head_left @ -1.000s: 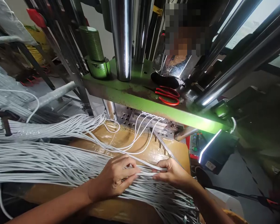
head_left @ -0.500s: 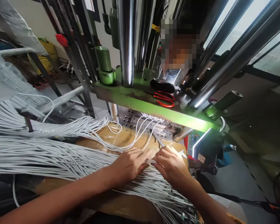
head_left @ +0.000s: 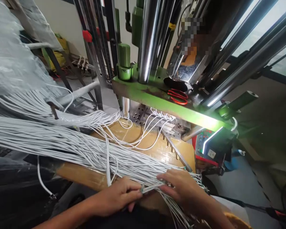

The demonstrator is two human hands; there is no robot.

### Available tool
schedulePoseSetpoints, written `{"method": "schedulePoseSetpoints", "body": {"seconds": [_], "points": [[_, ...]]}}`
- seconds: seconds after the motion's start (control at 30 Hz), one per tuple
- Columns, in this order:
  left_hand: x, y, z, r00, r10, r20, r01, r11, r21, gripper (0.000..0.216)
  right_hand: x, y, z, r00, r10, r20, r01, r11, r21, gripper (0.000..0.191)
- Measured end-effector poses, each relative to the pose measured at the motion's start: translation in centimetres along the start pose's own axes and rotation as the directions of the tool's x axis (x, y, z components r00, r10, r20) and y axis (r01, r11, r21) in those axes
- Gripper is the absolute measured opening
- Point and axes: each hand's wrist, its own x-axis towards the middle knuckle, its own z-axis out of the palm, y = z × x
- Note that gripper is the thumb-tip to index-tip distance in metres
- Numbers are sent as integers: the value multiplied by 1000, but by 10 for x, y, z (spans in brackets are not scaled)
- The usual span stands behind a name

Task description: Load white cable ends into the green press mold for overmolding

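White, thin, round cables (head_left: 152,188) with a smooth, apparently plastic coating stretch in a short group between the two hands, beside the near edge of a thick bundle of matching white cables (head_left: 85,143) lying over a glossy brown flat surface (head_left: 160,154). The left hand (head_left: 120,195) pinches the group between thumb and forefinger, next to a small green tip (head_left: 142,189). The right hand (head_left: 184,187) has its fingers around the other part; whether they press tight I cannot tell.

Each strand should be light, bendy yet springy, and a little slippery; the tips look the most delicate, so the coated length just behind them seems the better hold. The back of the right hand hides where the group goes, the dark ends at right blur together, and the bundle is cut off at left.
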Motion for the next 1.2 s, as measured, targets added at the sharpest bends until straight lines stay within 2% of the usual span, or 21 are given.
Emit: {"method": "schedulePoseSetpoints", "body": {"seconds": [0.07, 0.1, 0.23, 0.3, 0.33, 0.4, 0.47, 0.53, 0.57, 0.6, 0.67, 0.7, 0.8, 0.9, 0.97, 1.0, 1.03, 1.1, 1.13, 1.17, 1.2], "points": [[2, -3, -3, 996, -58, 72, 69, 984, -165, 51, -1, 2, -5, 993, 66, -97, -43, 974, 223, 28], [3, -3, -4, 993, -72, 97, 94, 965, -245, 52, 0, 1, -1, 984, 70, -162, -22, 959, 281, 29], [13, 3, -3, 996, -58, 65, 82, 857, -508, 52, 12, -13, 40, 900, -30, -436, 137, 967, 216, 31], [19, 6, -1, 998, -30, 48, 51, 836, -546, 46, 19, -22, 57, 848, 66, -525, 56, 975, 213, 38], [21, 7, 0, 999, -13, 35, 30, 844, -535, 43, 21, -25, 62, 834, 133, -536, 2, 970, 243, 46], [27, 7, 2, 1000, 0, -15, -7, 870, -493, 40, 23, -24, 64, 870, 175, -461, -19, 946, 323, 61], [31, 4, 3, 996, -10, -92, -33, 889, -456, 41, 19, -8, 57, 914, 155, -375, 3, 921, 389, 55], [33, 1, 2, 987, -16, -163, -57, 899, -435, 41, 10, 23, 45, 871, 274, -408, -127, 928, 351, 45], [33, -1, 1, 982, -15, -189, -71, 897, -436, 41, 4, 43, 39, 796, 383, -469, -262, 916, 302, 42], [32, -2, 0, 977, -14, -213, -85, 890, -448, 40, -2, 62, 34, 753, 443, -487, -391, 896, 210, 40], [32, -3, -2, 971, -29, -238, -99, 854, -510, 41, -14, 96, 26, 749, 495, -441, -513, 854, 87, 39], [32, -3, -3, 968, -43, -248, -102, 834, -542, 42, -19, 108, 23, 769, 502, -395, -527, 848, 53, 38], [35, -3, -5, 953, -78, -291, -105, 820, -563, 45, -24, 120, 16, 799, 520, -303, -533, 845, 43, 31], [37, -2, -6, 945, 9, -326, -145, 907, -396, 40, -21, 105, 1, 777, 575, -256, -586, 809, 36, 26], [37, -1, -6, 931, 135, -338, -194, 970, -145, 29, -16, 87, -9, 779, 602, -177, -593, 798, 104, 22], [38, 0, -6, 912, 224, -343, -240, 971, -4, 23, -13, 76, -12, 780, 618, -98, -590, 779, 212, 19], [39, 0, -6, 882, 325, -341, -299, 946, 128, 20, -10, 65, -12, 781, 624, -4, -581, 730, 360, 17], [42, 0, -3, 791, 531, -305, -430, 836, 340, 23, -3, 43, -3, 783, 602, 156, -538, 530, 655, 14], [45, -1, -1, 735, 619, -276, -488, 766, 419, 25, 0, 33, 5, 787, 593, 173, -495, 439, 750, 15], [48, -3, 1, 688, 684, -242, -522, 699, 489, 27, 2, 25, 15, 792, 596, 133, -440, 406, 801, 20], [51, -5, 3, 654, 726, -211, -537, 642, 547, 28, 4, 19, 26, 796, 603, 55, -380, 426, 821, 27]]}}
